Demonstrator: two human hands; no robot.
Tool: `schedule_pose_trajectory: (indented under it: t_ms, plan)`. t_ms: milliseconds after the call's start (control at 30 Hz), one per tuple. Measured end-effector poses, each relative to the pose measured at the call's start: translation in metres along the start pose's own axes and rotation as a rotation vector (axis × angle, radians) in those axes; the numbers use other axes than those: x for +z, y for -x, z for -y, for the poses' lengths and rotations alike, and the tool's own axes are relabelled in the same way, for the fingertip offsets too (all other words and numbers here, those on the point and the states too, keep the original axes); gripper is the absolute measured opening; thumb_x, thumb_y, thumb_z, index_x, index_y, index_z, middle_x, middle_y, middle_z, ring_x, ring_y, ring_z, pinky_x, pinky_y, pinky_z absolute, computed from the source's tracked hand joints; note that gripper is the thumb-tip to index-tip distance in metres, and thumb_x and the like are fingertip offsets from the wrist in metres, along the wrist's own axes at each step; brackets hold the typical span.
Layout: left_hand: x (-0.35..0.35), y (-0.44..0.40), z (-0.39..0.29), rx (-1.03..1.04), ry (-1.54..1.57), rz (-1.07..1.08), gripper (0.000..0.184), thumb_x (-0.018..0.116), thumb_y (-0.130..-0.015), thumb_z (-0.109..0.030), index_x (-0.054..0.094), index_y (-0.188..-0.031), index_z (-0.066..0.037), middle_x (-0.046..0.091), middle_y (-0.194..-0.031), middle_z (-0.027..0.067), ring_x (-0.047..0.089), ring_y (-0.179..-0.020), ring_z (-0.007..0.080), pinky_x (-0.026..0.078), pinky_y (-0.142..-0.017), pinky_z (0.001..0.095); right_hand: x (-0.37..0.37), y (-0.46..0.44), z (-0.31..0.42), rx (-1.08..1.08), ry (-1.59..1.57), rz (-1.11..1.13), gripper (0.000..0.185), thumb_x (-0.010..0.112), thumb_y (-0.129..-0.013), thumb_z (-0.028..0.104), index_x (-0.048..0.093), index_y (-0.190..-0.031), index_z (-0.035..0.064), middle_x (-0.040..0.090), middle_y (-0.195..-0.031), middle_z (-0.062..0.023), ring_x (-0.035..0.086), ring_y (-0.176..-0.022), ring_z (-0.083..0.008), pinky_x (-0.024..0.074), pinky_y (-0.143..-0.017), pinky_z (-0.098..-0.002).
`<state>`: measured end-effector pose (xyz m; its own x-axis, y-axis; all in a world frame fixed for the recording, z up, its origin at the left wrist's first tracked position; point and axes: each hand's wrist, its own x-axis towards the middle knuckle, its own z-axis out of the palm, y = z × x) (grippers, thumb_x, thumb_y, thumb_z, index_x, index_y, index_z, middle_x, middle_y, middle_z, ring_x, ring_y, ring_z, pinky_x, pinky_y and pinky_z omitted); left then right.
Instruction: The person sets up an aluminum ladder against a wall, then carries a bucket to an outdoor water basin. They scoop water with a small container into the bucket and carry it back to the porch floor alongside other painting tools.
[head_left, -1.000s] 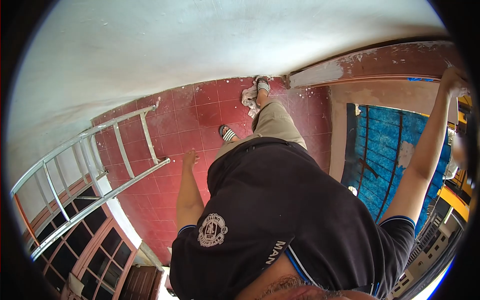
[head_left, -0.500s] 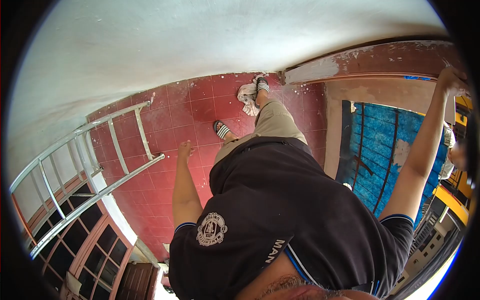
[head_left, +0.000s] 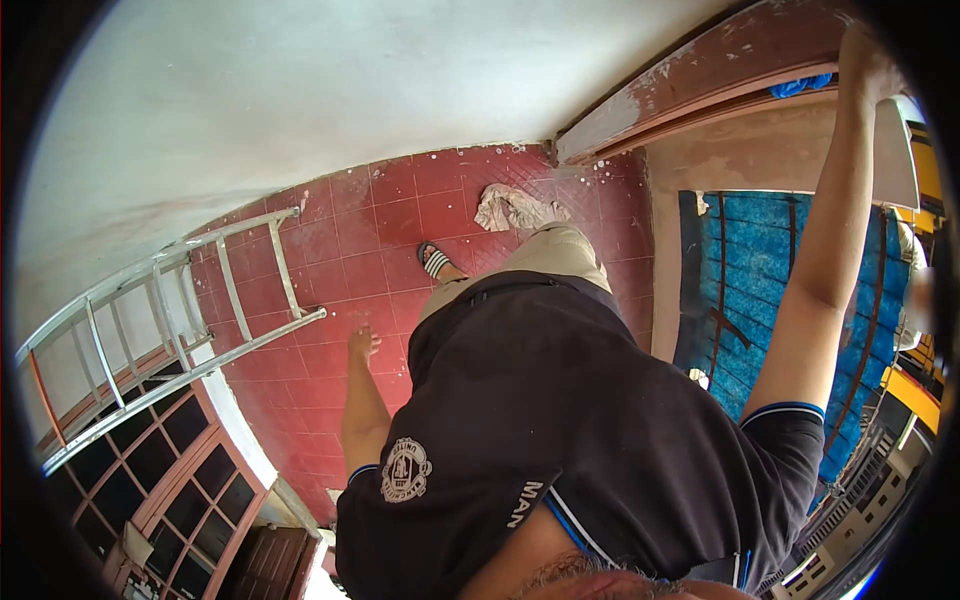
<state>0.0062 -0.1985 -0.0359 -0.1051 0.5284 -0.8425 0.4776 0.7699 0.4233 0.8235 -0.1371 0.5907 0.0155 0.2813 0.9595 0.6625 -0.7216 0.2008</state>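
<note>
My left hand (head_left: 366, 342) hangs at my side above the red tiled floor, fingers loosely apart, with nothing in it. High at the right edge of the view, my right hand (head_left: 868, 72) is raised beside the worn red-brown wooden beam (head_left: 690, 85). Its fingers look curled, but the dark rim of the view hides their tips and whatever they may hold. A blue item (head_left: 802, 85) is tucked at the beam, left of that hand. Just below the hand, a pale flat panel (head_left: 897, 155) shows beside my forearm.
A metal ladder (head_left: 230, 290) stands on the left, near a door with glass panes (head_left: 165, 490). A crumpled cloth (head_left: 510, 208) lies on the red tiles (head_left: 350, 230) by the pale wall (head_left: 330, 90). Blue sheeting with dark bars (head_left: 760, 260) is at the right.
My right hand has moved up and leftward in the view. My left hand has lowered slightly. My right foot, earlier on the cloth, is now out of sight behind my bent leg.
</note>
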Motion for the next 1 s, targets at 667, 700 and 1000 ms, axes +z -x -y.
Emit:
schedule_pose_trajectory:
  t_ms: [667, 700, 1000]
  plan:
    - [0.377, 0.184, -0.122, 0.372, -0.429, 0.157, 0.033, 0.052, -0.094, -0.030, 0.060, -0.097, 0.002, 0.065, -0.081, 0.0098, 0.066, -0.073, 0.0199, 0.052, -0.066, 0.0319, -0.146, 0.573, -0.306, 0.182, -0.627, 1.653, 0.029, 0.054, -0.090, 0.024, 0.059, -0.075, -0.0012, 0.062, -0.085, -0.0221, 0.061, -0.080, -0.0421, 0.0489, -0.072, -0.0486]
    - [0.381, 0.187, -0.123, 0.367, -0.452, 0.182, 0.032, 0.053, -0.094, -0.030, 0.060, -0.096, 0.001, 0.064, -0.079, 0.0089, 0.065, -0.072, 0.0196, 0.051, -0.065, 0.0310, -0.146, 0.580, -0.312, 0.250, -0.598, 1.734, 0.029, 0.054, -0.090, 0.024, 0.060, -0.078, -0.0014, 0.063, -0.087, -0.0224, 0.061, -0.082, -0.0421, 0.0490, -0.074, -0.0487]
    - [0.392, 0.166, -0.130, 0.244, -0.625, 0.185, 0.032, 0.052, -0.094, -0.032, 0.059, -0.088, -0.002, 0.064, -0.073, 0.0064, 0.065, -0.065, 0.0166, 0.050, -0.062, 0.0312, -0.159, 0.622, -0.330, 0.541, -0.518, 1.840, 0.030, 0.055, -0.089, 0.027, 0.063, -0.083, -0.0011, 0.064, -0.088, -0.0239, 0.061, -0.086, -0.0429, 0.0493, -0.075, -0.0484]
